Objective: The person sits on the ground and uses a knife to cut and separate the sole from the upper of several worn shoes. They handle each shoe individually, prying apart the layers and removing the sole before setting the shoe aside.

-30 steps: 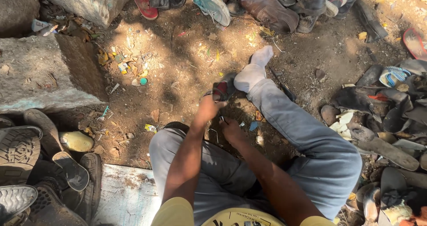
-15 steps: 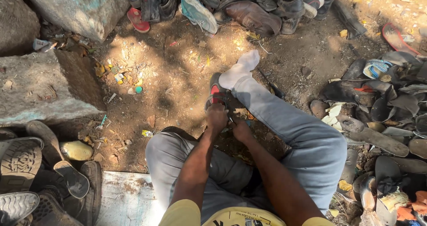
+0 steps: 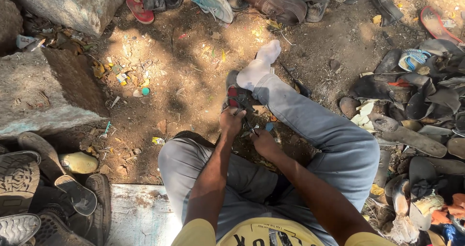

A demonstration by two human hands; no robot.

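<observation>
Left hand clamped on strappy dark sandal lying beside white-socked foot, long axis running away from body, right hand just nearer body, fingers pinched at sandal's near end, contents too small to tell.

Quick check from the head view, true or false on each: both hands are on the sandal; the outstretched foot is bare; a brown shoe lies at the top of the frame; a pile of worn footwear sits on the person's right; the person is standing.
1. Both hands, the left hand and the right hand, are at the dark sandal. True.
2. The outstretched foot is bare. False: it wears a white sock.
3. A brown shoe lies at the top of the frame. True.
4. A pile of worn footwear sits on the person's right. True.
5. The person is standing. False: they sit on the dirt ground, legs folded and stretched.
</observation>
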